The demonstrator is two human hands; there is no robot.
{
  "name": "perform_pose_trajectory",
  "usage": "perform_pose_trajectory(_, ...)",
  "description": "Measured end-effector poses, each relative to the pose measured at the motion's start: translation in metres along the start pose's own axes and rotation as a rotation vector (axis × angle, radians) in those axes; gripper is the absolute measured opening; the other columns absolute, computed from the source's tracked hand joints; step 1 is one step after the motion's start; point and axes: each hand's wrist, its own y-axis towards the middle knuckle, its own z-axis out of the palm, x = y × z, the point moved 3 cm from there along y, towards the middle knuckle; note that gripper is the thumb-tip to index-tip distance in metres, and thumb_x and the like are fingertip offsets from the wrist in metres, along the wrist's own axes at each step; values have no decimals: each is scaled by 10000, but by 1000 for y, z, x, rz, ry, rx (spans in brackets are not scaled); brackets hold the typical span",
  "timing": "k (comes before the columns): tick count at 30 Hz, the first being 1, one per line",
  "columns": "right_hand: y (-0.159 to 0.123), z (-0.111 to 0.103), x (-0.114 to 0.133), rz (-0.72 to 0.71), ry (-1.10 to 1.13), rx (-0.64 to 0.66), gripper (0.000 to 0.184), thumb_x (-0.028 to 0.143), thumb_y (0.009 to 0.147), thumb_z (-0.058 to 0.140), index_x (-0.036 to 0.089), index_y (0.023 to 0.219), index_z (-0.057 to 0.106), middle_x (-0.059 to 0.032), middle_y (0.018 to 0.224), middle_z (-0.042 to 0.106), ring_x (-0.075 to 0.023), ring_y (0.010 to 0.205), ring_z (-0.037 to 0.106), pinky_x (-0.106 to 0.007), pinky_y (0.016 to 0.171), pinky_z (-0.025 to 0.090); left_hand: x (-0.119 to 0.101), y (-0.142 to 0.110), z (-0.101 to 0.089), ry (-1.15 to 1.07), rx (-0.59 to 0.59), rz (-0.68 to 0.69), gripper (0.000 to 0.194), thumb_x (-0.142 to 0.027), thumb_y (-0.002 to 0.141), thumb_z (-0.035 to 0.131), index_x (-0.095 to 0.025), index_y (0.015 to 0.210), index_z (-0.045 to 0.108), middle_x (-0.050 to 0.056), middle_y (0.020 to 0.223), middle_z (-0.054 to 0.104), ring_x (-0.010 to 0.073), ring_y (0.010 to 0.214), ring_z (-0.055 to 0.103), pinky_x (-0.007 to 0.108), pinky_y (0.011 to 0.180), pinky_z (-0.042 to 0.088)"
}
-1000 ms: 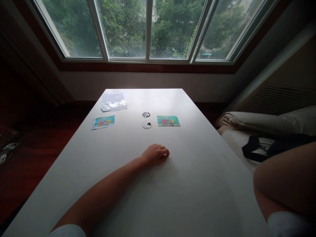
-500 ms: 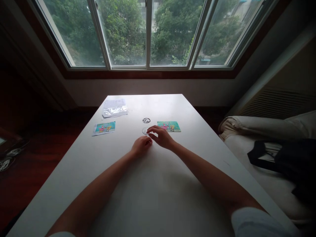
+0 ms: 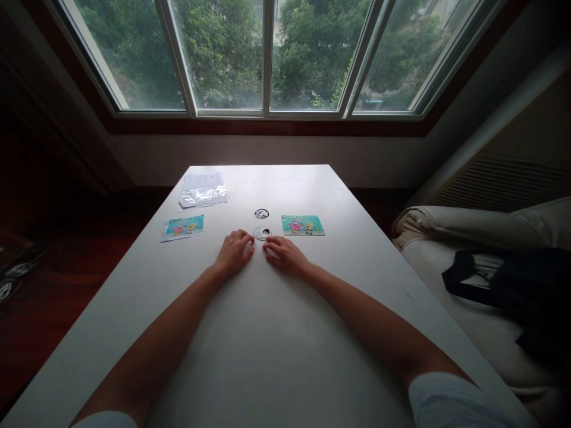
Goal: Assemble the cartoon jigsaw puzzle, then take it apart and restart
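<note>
A round, pale disc with a dark-lined rim [image 3: 257,234] lies flat on the white table, with a small dark-and-white patch on its right part. My left hand [image 3: 235,249] rests palm down, its loosely bent fingers reaching the disc's left edge. On the opposite side, my right hand [image 3: 285,254] lies low with fingers apart, fingertips at the disc's lower right edge. Neither hand has anything visible in its grasp. Just beyond is a second round piece [image 3: 262,213] with a black-and-white pattern.
To the right lies a colourful cartoon jigsaw picture [image 3: 303,225]; a similar printed sheet [image 3: 182,227] is at left. Clear plastic packaging [image 3: 204,190] sits at the table's far left. A beige sofa [image 3: 414,261] with dark clothing [image 3: 513,285] borders the right side.
My left hand has moved left and away from me, its fingers loosening. My right hand has drawn back from over the disc, uncovering its dark-and-white patch. The view has shifted slightly.
</note>
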Motion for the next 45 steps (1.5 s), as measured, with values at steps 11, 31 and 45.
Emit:
perform_pose_trajectory(11, 0, 3, 1, -37, 18, -8, 316, 319, 971, 578, 251, 1268, 660, -110, 1409, 599, -267, 1307, 544, -463, 1118, 429, -7, -11, 8, 1, 51, 74, 376, -349, 961, 539, -230, 1314, 590, 117, 1451, 526, 297, 1347, 468, 495, 1182, 339)
perform_pose_trajectory(31, 25, -67, -143, 515, -182, 363, 1097, 740, 707, 731, 261, 1602, 315, -159, 1583, 372, -373, 1426, 372, -461, 1144, 339, 0, -5, 3, -61, 17, 37, 311, -322, 941, 559, -230, 1228, 636, 104, 1390, 564, 289, 1275, 517, 488, 1147, 389)
perform_pose_trajectory(45, 49, -57, -114, 522, -133, 380, 980, 754, 545, 814, 260, 1334, 507, -146, 1343, 437, -384, 1279, 417, -504, 1041, 424, -3, -4, 1, -70, 13, 30, 301, -318, 934, 568, -239, 1213, 649, 95, 1375, 574, 282, 1267, 522, 479, 1143, 395)
